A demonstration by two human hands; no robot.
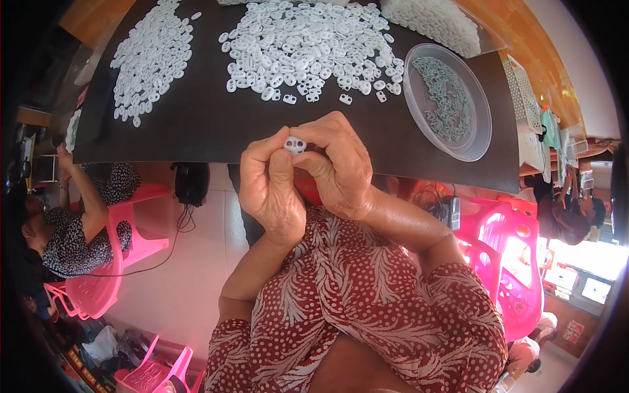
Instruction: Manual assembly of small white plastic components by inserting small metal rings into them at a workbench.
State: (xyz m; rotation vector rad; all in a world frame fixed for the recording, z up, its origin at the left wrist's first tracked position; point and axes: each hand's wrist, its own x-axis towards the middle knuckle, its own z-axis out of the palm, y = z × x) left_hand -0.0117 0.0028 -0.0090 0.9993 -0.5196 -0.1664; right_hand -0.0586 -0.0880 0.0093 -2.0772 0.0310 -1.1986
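White two-holed piece (295, 145) between left hand (272, 187) and right hand (343, 167), long axis left-to-right.

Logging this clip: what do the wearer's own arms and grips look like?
The left grip and right grip are bare hands; no gloves, rings or wristbands show. The forearms are uncovered too, with no cables or markings visible. The sleeves end near the elbows and are dark red, patterned with white dots and pale leafy sprays.
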